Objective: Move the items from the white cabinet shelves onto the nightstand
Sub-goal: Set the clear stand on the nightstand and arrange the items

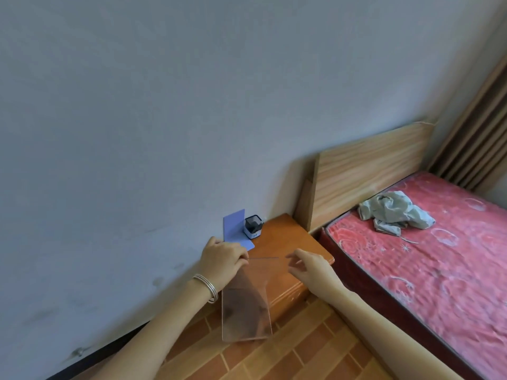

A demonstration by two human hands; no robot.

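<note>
Both hands are mid-placement: the left hand (222, 263) pinches the top left corner of the clear sheet (245, 311), which hangs at the near edge of the nightstand (285, 237) (not yet set down); the right hand (310, 266) pinches the top right. The next move should be to lower it flat.

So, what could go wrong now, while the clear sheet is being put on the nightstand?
1. The clear sheet seems to hang in front of the nightstand, partly over the tiled floor. The left hand and right hand meet it only at its top edge, so it might slip and fall.
2. Moved further back, it may knock the purple bookend or the small black-and-white box by the wall.
</note>
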